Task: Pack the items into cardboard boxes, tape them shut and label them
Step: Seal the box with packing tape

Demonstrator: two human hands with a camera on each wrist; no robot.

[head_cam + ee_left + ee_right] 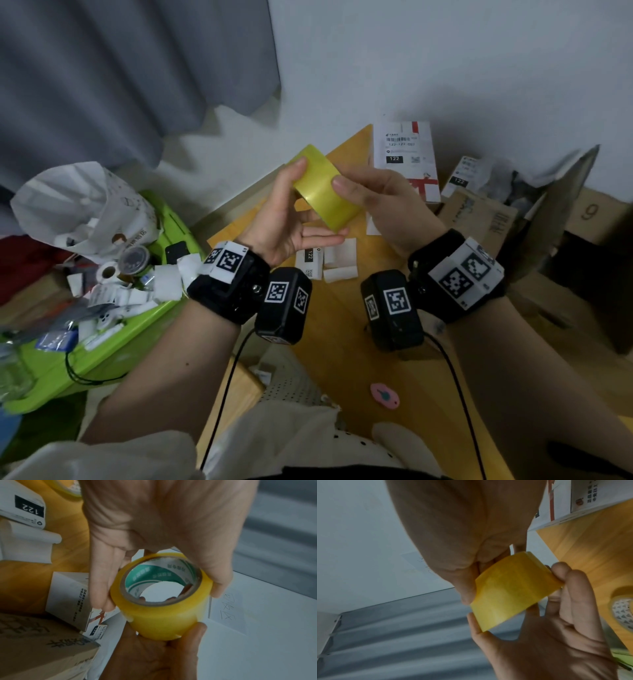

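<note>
Both hands hold a yellow roll of packing tape [327,192] in the air above the wooden table [342,342]. My left hand [294,212] pinches it, thumb on one side of its rim and fingers on the other. My right hand [373,195] grips it with the thumb pressed on the outer wrap. In the left wrist view the tape roll [161,612] shows its green-printed core, with right fingertips [142,599] poking into it. A white box with a "122" label [404,154] stands at the table's far edge.
A second tape roll [623,608] lies on the table. Label strips [325,260] and a pink object [384,395] lie there too. Brown cardboard boxes [479,216] crowd the right. A green bin [102,342] of label rolls and a white bag sits left.
</note>
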